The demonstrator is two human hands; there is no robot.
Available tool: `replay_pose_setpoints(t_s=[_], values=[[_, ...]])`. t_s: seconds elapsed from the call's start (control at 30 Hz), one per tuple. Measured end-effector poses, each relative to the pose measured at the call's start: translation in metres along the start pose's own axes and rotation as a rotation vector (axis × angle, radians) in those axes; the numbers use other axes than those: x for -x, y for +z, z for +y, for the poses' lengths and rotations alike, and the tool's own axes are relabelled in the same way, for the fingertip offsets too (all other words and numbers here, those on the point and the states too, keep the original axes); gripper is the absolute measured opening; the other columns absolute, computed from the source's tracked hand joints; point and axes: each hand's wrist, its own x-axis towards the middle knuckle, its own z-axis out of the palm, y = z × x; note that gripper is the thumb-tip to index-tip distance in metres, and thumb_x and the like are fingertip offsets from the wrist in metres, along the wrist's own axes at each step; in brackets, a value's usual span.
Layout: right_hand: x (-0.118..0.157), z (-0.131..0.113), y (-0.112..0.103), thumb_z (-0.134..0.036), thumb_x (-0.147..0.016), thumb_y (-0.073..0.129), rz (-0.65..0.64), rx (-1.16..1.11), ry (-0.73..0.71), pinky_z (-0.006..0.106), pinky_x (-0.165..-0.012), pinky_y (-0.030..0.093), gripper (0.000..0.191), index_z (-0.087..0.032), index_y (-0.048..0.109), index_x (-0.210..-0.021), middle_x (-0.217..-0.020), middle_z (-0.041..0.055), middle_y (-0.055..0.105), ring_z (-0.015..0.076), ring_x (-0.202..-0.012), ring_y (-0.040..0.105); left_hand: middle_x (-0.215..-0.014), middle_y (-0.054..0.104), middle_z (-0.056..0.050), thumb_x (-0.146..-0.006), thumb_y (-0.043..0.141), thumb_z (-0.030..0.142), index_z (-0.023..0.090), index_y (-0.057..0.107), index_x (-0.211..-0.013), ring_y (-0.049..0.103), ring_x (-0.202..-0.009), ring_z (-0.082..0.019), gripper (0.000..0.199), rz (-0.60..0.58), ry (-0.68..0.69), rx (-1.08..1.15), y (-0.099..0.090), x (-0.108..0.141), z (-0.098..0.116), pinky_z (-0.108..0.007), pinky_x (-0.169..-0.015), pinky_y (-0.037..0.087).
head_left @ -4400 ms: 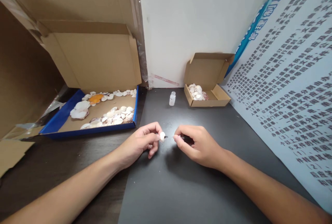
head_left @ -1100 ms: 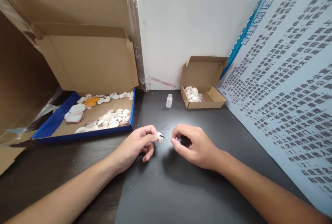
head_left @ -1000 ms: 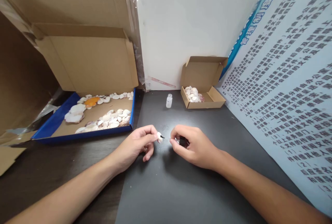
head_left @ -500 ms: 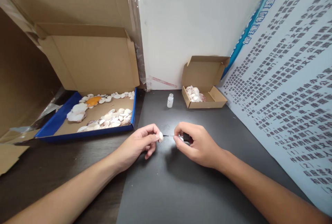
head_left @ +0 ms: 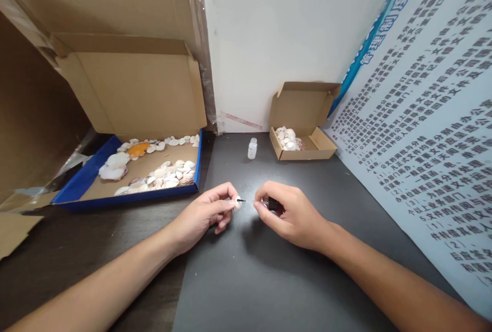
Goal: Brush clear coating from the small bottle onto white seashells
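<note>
Between thumb and fingers, my left hand (head_left: 213, 209) pinches a small white seashell (head_left: 237, 203) above the dark mat. My right hand (head_left: 288, 214) is closed around the black cap of a thin brush (head_left: 242, 200), held level and pointing left. The brush's dark tip meets the shell. Something small and whitish shows under the right fingers; I cannot make out what it is. Beyond the hands, a small clear glass bottle (head_left: 252, 149) stands upright with its neck uncapped.
On the left lies a blue-edged cardboard box (head_left: 198, 168) with its lid up, holding many white shells (head_left: 169, 175) and an orange one (head_left: 138, 149). A smaller open cardboard box (head_left: 307, 156) with shells stands back right. A printed board (head_left: 423, 132) borders the right side.
The brush has shifted slightly left, its tip now over the shell. The shell is turned a little in my left fingers. The bottle and boxes have not moved.
</note>
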Motion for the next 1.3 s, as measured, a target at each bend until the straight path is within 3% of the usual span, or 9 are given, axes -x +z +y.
replay_pose_setpoints(t_s=[0.17, 0.37, 1.1, 1.3], values=[[-0.0006, -0.0005, -0.0003, -0.017, -0.084, 0.056, 0.025, 0.013, -0.003, 0.022, -0.056, 0.034, 0.008, -0.020, 0.054, -0.077, -0.069, -0.0028, 0.054, 0.0101, -0.058, 0.045, -0.057, 0.041, 0.006, -0.085, 0.058, 0.027, 0.018, 0.052, -0.080, 0.036, -0.049, -0.007, 0.012, 0.005, -0.007, 0.004, 0.0007, 0.0000, 0.0008, -0.018, -0.047, 0.031], [0.0001, -0.0003, -0.0010, -0.017, -0.085, 0.056, -0.043, 0.016, 0.003, 0.022, -0.055, 0.033, 0.007, -0.020, 0.054, -0.079, -0.069, -0.0039, 0.053, 0.0095, -0.057, 0.043, -0.057, 0.041, 0.006, -0.085, 0.057, 0.025, 0.018, 0.052, -0.081, 0.036, -0.049, -0.007, 0.009, 0.014, -0.004, -0.004, 0.0024, 0.0004, 0.0023, -0.018, -0.047, 0.031], [0.0000, 0.0014, -0.0001, -0.016, -0.086, 0.057, 0.054, 0.012, 0.011, 0.021, -0.055, 0.033, 0.009, -0.019, 0.054, -0.078, -0.068, -0.0050, 0.051, 0.0079, -0.056, 0.041, -0.056, 0.040, 0.006, -0.085, 0.059, 0.029, 0.019, 0.051, -0.079, 0.036, -0.051, -0.008, 0.013, -0.025, 0.004, -0.041, -0.0007, 0.0000, -0.0004, -0.019, -0.048, 0.031], [0.0007, 0.0006, -0.0003, -0.018, -0.086, 0.057, 0.024, 0.001, -0.023, 0.020, -0.054, 0.033, 0.006, -0.019, 0.055, -0.081, -0.069, -0.0049, 0.052, 0.0077, -0.055, 0.041, -0.056, 0.040, 0.006, -0.085, 0.058, 0.028, 0.020, 0.051, -0.079, 0.035, -0.051, -0.009, 0.012, -0.030, 0.001, -0.041, 0.0001, 0.0003, 0.0000, -0.020, -0.049, 0.031]])
